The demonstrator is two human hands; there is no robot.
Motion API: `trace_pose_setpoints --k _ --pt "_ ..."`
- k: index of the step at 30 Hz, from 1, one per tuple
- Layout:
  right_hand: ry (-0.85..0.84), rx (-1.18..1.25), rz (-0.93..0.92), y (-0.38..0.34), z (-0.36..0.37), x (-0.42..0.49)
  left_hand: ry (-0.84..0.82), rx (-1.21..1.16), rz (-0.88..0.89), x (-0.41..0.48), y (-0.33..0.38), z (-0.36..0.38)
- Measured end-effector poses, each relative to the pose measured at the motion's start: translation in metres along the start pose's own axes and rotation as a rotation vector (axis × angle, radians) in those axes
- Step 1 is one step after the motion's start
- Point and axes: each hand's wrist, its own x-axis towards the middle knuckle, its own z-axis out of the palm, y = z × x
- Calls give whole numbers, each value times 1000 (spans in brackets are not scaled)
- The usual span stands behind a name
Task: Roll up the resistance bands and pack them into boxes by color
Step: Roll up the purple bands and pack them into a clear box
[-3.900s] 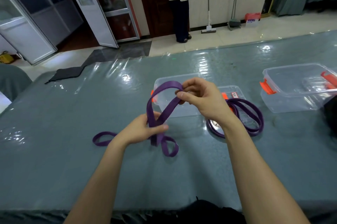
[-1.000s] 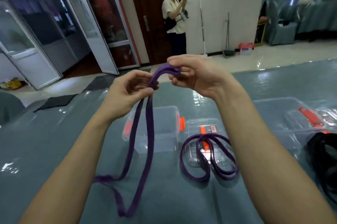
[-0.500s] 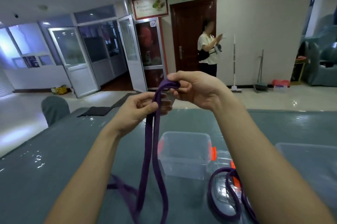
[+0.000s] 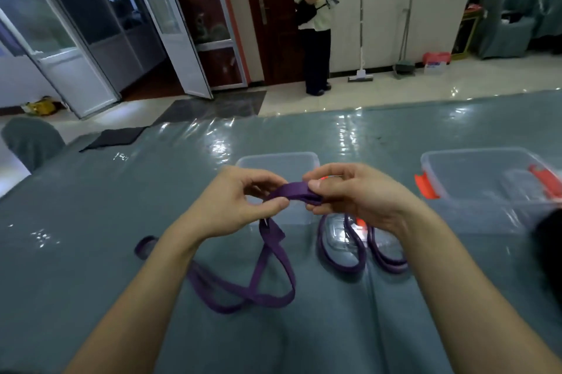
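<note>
Left hand (image 4: 231, 206) and right hand (image 4: 355, 194) both pinch the purple band (image 4: 292, 191) above the table (image 4: 91, 221); its slack trails near-left. Clear box (image 4: 276, 160) just beyond; second purple band (image 4: 355, 264) lies right.

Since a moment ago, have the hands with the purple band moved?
Yes, downward. The left hand and right hand now pinch the purple band in front of the clear box; before, they were high above it.

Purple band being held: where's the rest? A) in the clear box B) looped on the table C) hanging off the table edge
B: pinched by the left hand and right hand, the purple band drops to loops lying on the table.
</note>
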Motion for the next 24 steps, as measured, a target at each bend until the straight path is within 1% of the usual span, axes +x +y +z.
trace_pose_setpoints --k 1,3,4,5,7,10,13,15,18,21,24 --pt "45 -160 -28 9 -7 -7 -56 81 10 2 1 5" --pt "160 -567 -134 24 -21 -20 -167 225 37 5 3 13" --pt "209 -720 -197 30 -26 -26 -214 281 50 7 4 16" --pt "245 -809 -259 36 -28 -32 -256 329 61 10 5 18" --pt "252 -874 -315 43 -24 -39 -332 408 80 17 9 23" --pt "193 -996 -267 52 -14 -34 -422 524 119 27 14 31" --pt "181 -1105 -279 61 -8 -25 -450 581 163 32 18 32" --pt "224 -1007 -316 70 -10 -21 -422 486 177 32 15 30" --pt "277 -677 -372 77 -15 -16 -302 283 166 30 5 31" --pt "245 -352 -402 76 -16 -9 -191 94 104 26 -7 40" --pt "199 -185 -393 75 -18 -2 -110 -13 84 22 -17 49"
